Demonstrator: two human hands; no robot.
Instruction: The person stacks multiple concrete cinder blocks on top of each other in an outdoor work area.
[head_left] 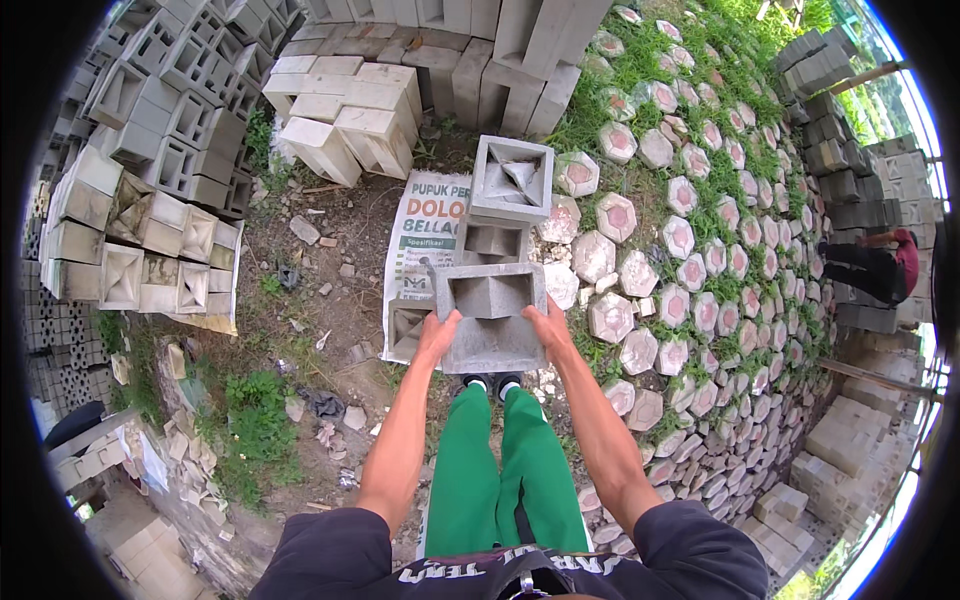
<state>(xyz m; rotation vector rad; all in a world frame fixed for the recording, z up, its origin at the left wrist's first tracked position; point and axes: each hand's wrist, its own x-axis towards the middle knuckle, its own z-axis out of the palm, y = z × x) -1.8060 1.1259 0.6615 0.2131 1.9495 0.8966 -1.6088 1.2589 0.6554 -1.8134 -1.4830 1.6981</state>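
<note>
Between my two hands is a grey concrete vent block (492, 345) with angled fins inside its square frame. My left hand (437, 337) grips its left side, and my right hand (546, 330) grips its right side. Just beyond it, a second vent block (492, 242) lies partly covered. Farther on stands another, paler vent block (513, 178) with a twisted fin inside. One more block (408, 328) shows beside my left hand, on a white printed sack (418, 222) spread on the ground.
Cream blocks (345, 110) are stacked ahead, left of centre. More vent blocks (130, 235) stand in rows at the left. Hexagonal pavers (616, 216) cover the grass on the right. A person (885, 267) bends over at the far right. Rubble (304, 230) lies on the soil.
</note>
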